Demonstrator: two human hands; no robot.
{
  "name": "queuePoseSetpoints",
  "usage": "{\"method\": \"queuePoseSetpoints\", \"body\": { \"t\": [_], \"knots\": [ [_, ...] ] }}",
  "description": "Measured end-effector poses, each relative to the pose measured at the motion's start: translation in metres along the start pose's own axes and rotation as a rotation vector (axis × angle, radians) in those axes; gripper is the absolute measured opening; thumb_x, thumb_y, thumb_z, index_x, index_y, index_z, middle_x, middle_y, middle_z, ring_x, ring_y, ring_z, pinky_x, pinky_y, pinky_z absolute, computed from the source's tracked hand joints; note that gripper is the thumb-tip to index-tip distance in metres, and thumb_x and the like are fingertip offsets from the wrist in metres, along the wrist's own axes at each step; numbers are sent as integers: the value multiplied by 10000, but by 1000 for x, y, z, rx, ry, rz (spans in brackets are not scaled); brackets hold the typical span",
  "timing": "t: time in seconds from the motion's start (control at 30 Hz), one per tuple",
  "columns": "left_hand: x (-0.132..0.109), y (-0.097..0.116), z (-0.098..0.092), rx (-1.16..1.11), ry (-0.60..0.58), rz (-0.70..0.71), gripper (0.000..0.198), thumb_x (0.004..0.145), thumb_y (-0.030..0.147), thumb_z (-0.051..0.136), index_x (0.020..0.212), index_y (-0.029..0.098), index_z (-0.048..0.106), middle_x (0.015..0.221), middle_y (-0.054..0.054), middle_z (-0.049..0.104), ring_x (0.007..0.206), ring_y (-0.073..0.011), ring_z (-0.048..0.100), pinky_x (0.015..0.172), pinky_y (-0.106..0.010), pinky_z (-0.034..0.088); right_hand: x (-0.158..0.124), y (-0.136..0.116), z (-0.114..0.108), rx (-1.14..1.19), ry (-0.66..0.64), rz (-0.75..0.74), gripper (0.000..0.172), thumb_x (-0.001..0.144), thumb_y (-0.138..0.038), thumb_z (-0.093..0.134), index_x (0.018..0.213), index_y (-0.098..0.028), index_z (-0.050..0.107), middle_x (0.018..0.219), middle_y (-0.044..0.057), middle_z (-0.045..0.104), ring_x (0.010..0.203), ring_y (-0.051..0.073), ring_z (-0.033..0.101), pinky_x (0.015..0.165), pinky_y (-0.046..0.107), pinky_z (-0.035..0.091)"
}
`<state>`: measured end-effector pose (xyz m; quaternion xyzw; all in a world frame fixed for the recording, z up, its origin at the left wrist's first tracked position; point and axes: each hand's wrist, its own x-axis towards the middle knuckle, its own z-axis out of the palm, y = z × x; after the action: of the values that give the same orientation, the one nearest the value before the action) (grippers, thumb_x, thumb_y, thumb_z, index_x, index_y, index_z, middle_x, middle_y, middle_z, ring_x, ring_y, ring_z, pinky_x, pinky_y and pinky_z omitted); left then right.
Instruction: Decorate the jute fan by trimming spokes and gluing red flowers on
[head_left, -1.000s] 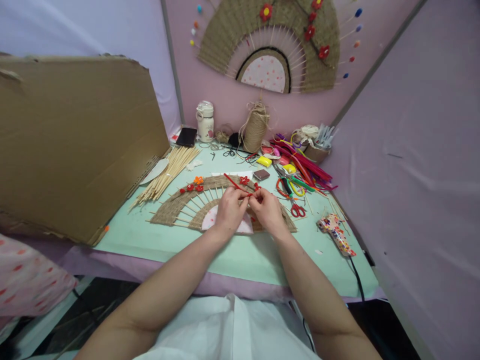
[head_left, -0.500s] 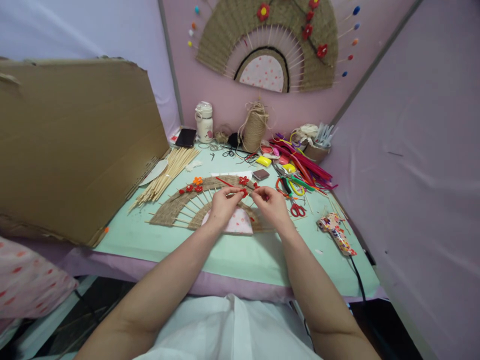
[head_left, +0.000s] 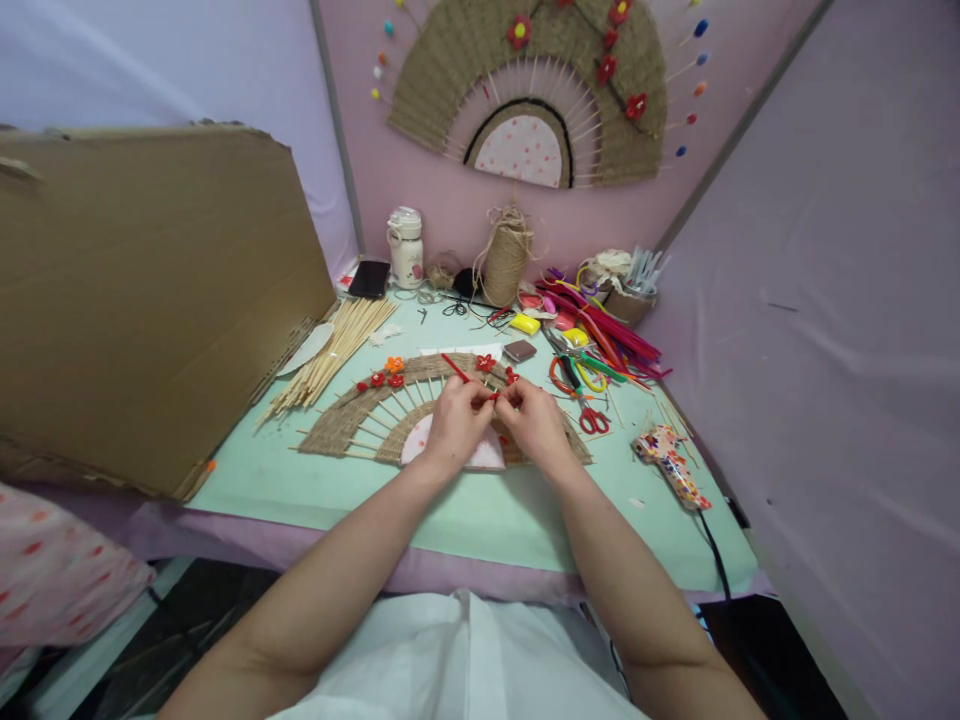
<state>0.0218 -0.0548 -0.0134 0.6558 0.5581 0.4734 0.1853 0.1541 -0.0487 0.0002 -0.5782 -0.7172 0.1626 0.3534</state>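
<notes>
Both hands meet over the right half of a woven fan that lies on the pale green table. The fan bears red flowers and an orange flower. My left hand is closed on a red pipe cleaner, whose straight end sticks up to the left. My right hand pinches the same red piece at its other end, fingertips almost touching those of my left hand. The bent part between the fingers is mostly hidden.
Wooden sticks lie left, beside an upright cardboard sheet. Red-handled scissors, pipe cleaners and a glue gun are right. Behind stand a bottle and a twine spool.
My hands have come closer together and slightly lower. The red pipe cleaner is tilted more steeply, and its red bent part is now mostly covered by the fingers.
</notes>
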Motion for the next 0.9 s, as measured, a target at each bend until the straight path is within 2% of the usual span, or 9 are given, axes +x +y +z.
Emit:
{"method": "queuePoseSetpoints", "body": {
  "t": [0.07, 0.13, 0.2, 0.33, 0.43, 0.57, 0.7, 0.8, 0.9],
  "knots": [
    [-1, 0, 1, 20, -6, 47, 135, 744, 98, 600, 786, 175, 703, 941, -85, 622, 921, -199, 603, 850, -334, 491, 0, -1, 3, -39, 18, 28, 125, 752, -290, 539, 686, -195, 587, 644, 14, 634, 591, 157, 519, 569, 263, 321],
    [1, -1, 1, -17, 1, 16, 136, 737, 100, 605, 785, 175, 707, 969, -91, 636, 949, -202, 605, 876, -337, 484, 1, -1, 3, 13, 3, 56, 137, 758, -297, 529, 690, -193, 586, 634, 11, 629, 590, 157, 521, 570, 262, 328],
    [4, -2, -1, -133, -1, -116, 101, 722, 135, 635, 775, 172, 713, 918, -80, 668, 894, -192, 626, 842, -319, 494, 3, 1, 0, 150, -53, 89, 184, 781, -314, 505, 698, -185, 606, 641, 11, 634, 603, 157, 536, 578, 258, 352],
    [12, -3, -7, -405, -65, -451, 162, 679, 256, 696, 807, 161, 726, 733, -46, 700, 631, -157, 619, 597, -262, 479, 9, 9, -7, 350, -67, 129, 269, 826, -346, 469, 760, -171, 662, 714, 23, 662, 683, 167, 579, 630, 261, 397],
    [13, -5, -8, -531, -80, -530, 248, 638, 310, 731, 830, 153, 730, 701, -49, 700, 541, -136, 578, 507, -245, 426, 10, 12, -8, 383, -19, 80, 264, 841, -368, 485, 808, -172, 660, 734, 22, 655, 702, 168, 576, 658, 269, 412],
    [10, -7, -6, -754, -102, -540, 285, 621, 306, 746, 854, 145, 712, 702, -51, 696, 571, -133, 592, 529, -238, 443, 8, 9, -7, 359, -15, -26, 220, 814, -364, 560, 890, -180, 652, 862, 44, 678, 759, 170, 578, 703, 280, 433],
    [8, -4, -7, -634, -86, -469, 232, 647, 289, 723, 842, 163, 712, 710, -33, 691, 531, -113, 559, 501, -227, 425, 6, 3, -9, 282, -23, -85, 169, 787, -341, 598, 826, -189, 660, 855, 46, 679, 780, 173, 580, 731, 291, 430],
    [9, 3, -10, -551, -46, -348, 129, 641, 225, 706, 758, 168, 705, 814, -44, 709, 675, -142, 626, 629, -251, 492, 6, 2, -9, 261, -24, -73, 139, 788, -298, 572, 751, -188, 647, 768, 31, 661, 727, 165, 571, 698, 282, 419],
    [9, 9, -12, -529, -49, -286, 66, 628, 178, 690, 693, 168, 691, 823, -49, 704, 779, -170, 652, 732, -279, 514, 5, 3, -7, 267, -16, -50, 139, 776, -278, 557, 699, -185, 625, 710, 16, 636, 678, 155, 553, 659, 271, 406]
  ]
}}
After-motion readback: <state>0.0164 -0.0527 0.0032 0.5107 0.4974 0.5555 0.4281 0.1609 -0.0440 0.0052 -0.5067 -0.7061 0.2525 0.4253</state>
